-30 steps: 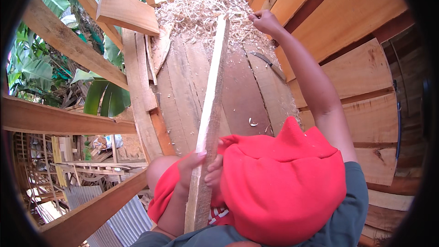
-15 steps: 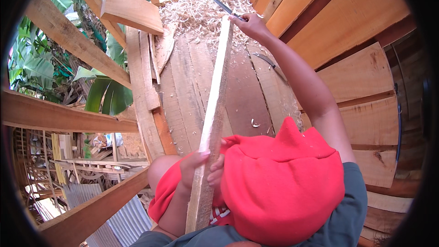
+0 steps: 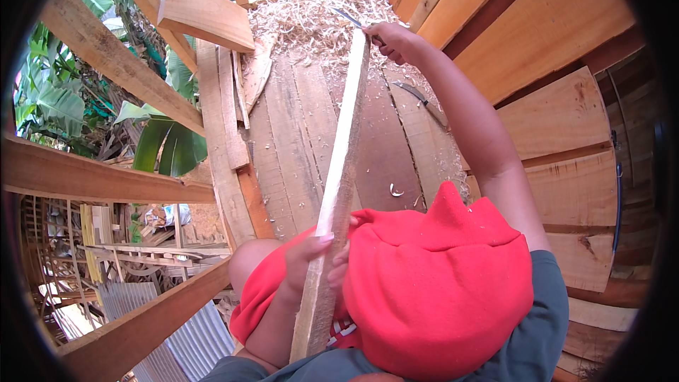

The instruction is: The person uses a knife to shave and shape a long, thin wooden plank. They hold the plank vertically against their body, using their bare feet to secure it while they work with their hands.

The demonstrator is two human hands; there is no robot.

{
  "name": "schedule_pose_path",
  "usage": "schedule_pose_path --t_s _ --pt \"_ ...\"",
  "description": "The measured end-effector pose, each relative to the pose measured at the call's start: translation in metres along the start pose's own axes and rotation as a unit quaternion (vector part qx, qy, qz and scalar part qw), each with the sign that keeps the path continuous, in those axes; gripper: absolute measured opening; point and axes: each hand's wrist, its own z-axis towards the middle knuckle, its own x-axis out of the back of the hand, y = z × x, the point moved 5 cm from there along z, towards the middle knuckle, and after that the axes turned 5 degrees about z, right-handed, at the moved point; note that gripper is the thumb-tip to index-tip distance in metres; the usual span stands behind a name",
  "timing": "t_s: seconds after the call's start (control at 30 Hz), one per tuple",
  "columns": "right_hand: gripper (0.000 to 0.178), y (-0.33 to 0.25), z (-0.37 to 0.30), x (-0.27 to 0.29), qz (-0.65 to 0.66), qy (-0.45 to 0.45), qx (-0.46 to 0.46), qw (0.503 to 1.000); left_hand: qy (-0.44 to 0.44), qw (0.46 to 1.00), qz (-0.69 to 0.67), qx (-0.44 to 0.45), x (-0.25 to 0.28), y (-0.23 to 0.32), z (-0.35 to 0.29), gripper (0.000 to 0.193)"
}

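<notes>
Running from six to twelve o'clock, a long, square-edged, pale wooden bar (image 3: 344, 134) is held low down by the left hand (image 3: 303, 256), fingers wrapped around it. Near its twelve-o'clock end, the right hand's (image 3: 397, 40) fingers close on a slim, grey-bladed knife (image 3: 346, 16). Curled, pale wood shavings (image 3: 300, 21) lie beyond; toward two o'clock, a curved-bladed, wooden-handled second knife (image 3: 423, 103) rests on brown floor planks (image 3: 378, 145).

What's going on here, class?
A person's left hand grips a long wooden bar near its lower end, while the right hand holds a knife at the bar's far end; whether it touches the wood is unclear. Wood shavings lie piled beyond, and a second knife rests on the planks to the right.
</notes>
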Motion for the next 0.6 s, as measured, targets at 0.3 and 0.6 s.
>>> schedule_pose_path --t_s 0.3,0.6 --pt "0.053 0.006 -0.041 0.038 0.161 -0.151 0.02 0.975 0.028 0.999 -0.006 0.024 -0.001 0.008 -0.006 0.06" --pt "0.038 -0.07 -0.218 0.102 0.327 0.368 0.64 0.59 -0.019 1.0 0.005 0.024 0.002 0.008 -0.006 0.051"
